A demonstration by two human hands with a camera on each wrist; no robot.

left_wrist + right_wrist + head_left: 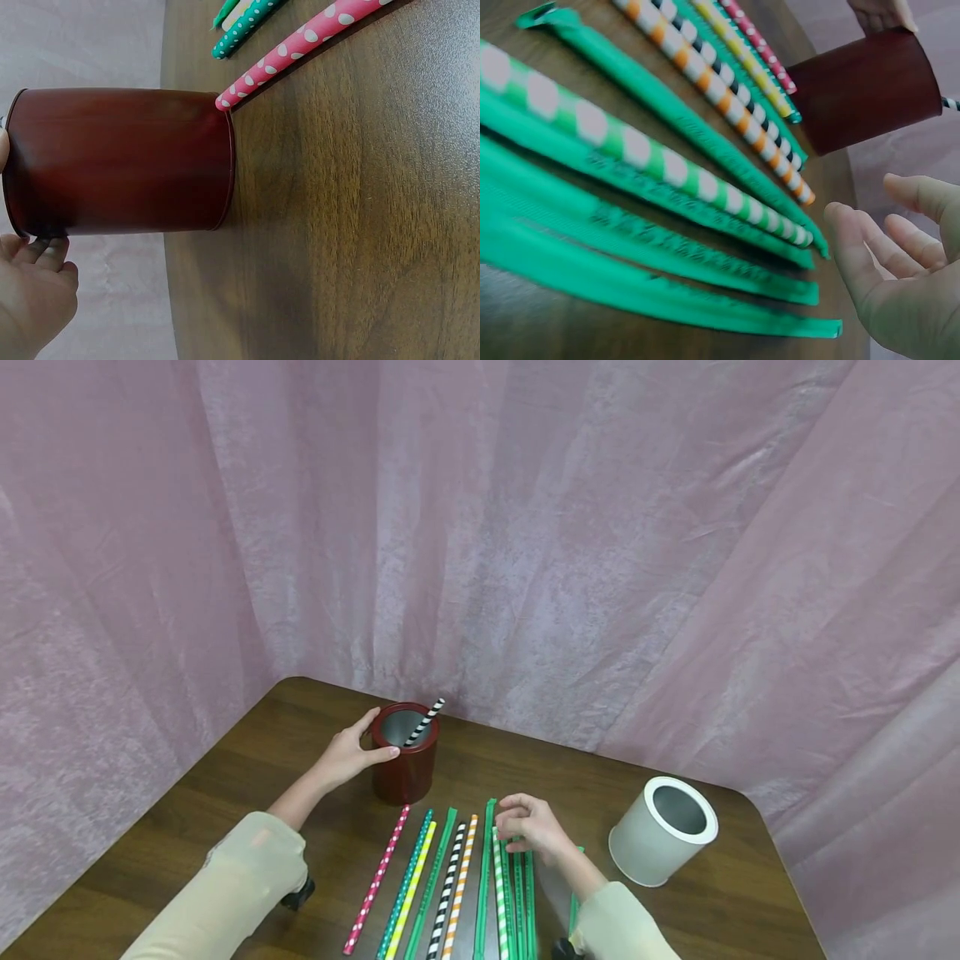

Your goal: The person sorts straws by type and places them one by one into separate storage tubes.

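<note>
Head view: one straw in the red cup, the rest on the desk.
Left hand (351, 754) grips the red cup (405, 753) at frame centre, where a black-and-white straw (424, 722) already stands. Right hand (534, 827), fingers loosely curled and holding nothing, hovers over the straws (450, 885) lying in a row at the lower middle. White cup (663, 830) at right holds none that I can see; most of the sorting looks undone.

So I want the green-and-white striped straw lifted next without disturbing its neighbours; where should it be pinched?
Pinch the striped straw at its far tip, coming from above with the right hand hovering there. It lies flat, packed between green wrapped straws, so only the end is free.
</note>
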